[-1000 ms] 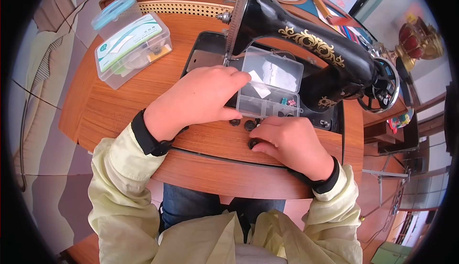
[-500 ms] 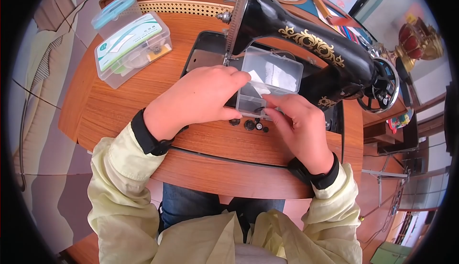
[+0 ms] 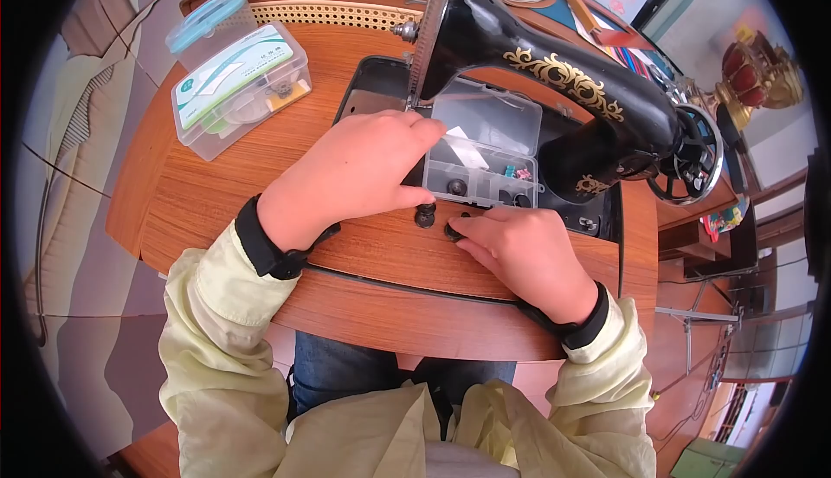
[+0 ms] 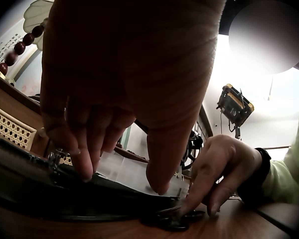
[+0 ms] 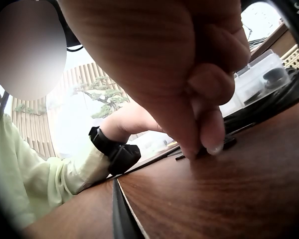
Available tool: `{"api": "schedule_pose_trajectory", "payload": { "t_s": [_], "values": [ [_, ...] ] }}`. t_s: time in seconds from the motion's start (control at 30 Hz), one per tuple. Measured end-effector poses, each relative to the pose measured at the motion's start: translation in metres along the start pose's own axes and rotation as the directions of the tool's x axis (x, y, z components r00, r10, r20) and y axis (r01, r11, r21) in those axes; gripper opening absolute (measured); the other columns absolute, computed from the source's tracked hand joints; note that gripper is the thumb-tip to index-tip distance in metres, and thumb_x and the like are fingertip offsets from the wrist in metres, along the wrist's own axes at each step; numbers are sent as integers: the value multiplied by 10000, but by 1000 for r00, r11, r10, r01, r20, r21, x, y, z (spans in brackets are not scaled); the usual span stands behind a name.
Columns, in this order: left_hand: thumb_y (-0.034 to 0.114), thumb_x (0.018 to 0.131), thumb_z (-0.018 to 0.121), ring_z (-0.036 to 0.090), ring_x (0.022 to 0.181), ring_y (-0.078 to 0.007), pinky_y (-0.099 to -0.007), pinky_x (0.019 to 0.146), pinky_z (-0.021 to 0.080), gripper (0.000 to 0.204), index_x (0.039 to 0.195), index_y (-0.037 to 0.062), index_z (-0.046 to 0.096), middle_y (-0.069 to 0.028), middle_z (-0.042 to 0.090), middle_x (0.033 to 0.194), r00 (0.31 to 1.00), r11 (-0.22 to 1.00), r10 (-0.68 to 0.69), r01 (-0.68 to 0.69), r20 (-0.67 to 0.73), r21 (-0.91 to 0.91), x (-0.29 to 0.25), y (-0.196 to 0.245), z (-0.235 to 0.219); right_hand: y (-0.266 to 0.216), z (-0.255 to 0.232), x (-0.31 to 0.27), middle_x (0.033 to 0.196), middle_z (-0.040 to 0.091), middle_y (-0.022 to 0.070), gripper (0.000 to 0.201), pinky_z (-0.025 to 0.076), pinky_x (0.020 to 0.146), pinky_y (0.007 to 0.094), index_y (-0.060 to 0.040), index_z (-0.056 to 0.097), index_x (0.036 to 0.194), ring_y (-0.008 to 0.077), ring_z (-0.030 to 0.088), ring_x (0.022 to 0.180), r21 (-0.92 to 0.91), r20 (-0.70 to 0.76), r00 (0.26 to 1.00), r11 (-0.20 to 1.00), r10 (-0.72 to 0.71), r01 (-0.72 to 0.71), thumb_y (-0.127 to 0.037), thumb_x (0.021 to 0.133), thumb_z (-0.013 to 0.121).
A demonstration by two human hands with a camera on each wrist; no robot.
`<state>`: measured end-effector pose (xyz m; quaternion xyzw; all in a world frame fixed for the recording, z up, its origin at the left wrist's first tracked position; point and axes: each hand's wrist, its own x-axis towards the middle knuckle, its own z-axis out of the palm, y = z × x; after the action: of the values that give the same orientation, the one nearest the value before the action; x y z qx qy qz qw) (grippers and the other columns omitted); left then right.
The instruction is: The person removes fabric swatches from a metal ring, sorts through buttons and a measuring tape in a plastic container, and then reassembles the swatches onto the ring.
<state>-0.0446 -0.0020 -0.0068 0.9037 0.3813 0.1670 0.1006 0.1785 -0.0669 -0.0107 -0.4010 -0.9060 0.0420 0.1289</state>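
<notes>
A clear plastic compartment box [image 3: 440, 177] lies with its lid [image 3: 511, 119] raised on the sewing machine's bed. My left hand [image 3: 355, 166] holds its left end, thumb at the front corner. Thumb and forefinger of my right hand [image 3: 528, 248] pinch a black button [image 3: 452, 233] at the tabletop, just in front of the box. Black buttons [image 3: 424, 216] lie close together by my left thumb. Inside the box are a round black button [image 3: 456, 186], another dark piece [image 3: 521, 201], small teal and red bits [image 3: 518, 172] and a white slip [image 3: 467, 151].
A black sewing machine [image 3: 554, 71] with gold ornament arches over the box, its handwheel [image 3: 692, 158] at the right. On the wooden table [image 3: 208, 209], a lidded clear case [image 3: 238, 88] and a blue-topped container [image 3: 208, 23] stand at the left.
My right hand has moved from over the box back down to the tabletop. A black button now sits in the left compartment. The box has shifted slightly left; my left hand stays on it.
</notes>
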Motion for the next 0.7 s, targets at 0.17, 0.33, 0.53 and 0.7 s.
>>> {"api": "schedule_pose_trajectory", "payload": {
  "t_s": [0.17,0.33,0.53,0.7],
  "values": [
    [255,695,788,596,1005,-354,-418,843,493,628,1234,49,539,-166,623,1070,1000,1000,-13,13,23,-1,0,1,1,3,5,1,703,615,58,138,503,562,350,-99,681,900,260,622,631,-42,-29,999,999,-31,30,-153,775,707],
    [259,699,784,596,998,-355,-418,840,494,620,1229,48,540,-160,623,1055,999,1000,-11,11,32,-3,1,0,1,2,3,2,701,612,61,134,499,566,355,-98,675,870,268,622,642,6,-45,999,1000,-27,27,-154,760,724],
    [262,704,780,593,998,-355,-418,836,491,610,1221,44,541,-160,624,1044,1000,1000,-8,8,20,-4,-1,-1,1,10,-12,-4,711,599,59,83,485,554,355,-102,661,785,262,624,648,4,-150,985,997,81,-81,-151,747,717],
    [266,704,780,591,998,-355,-416,834,488,610,1216,36,541,-162,626,1038,1000,1000,-7,7,27,0,-1,-1,1,12,-18,-11,719,624,60,86,492,574,351,-110,700,816,259,631,665,-81,-41,989,986,142,-145,-110,731,709]
  ]
}}
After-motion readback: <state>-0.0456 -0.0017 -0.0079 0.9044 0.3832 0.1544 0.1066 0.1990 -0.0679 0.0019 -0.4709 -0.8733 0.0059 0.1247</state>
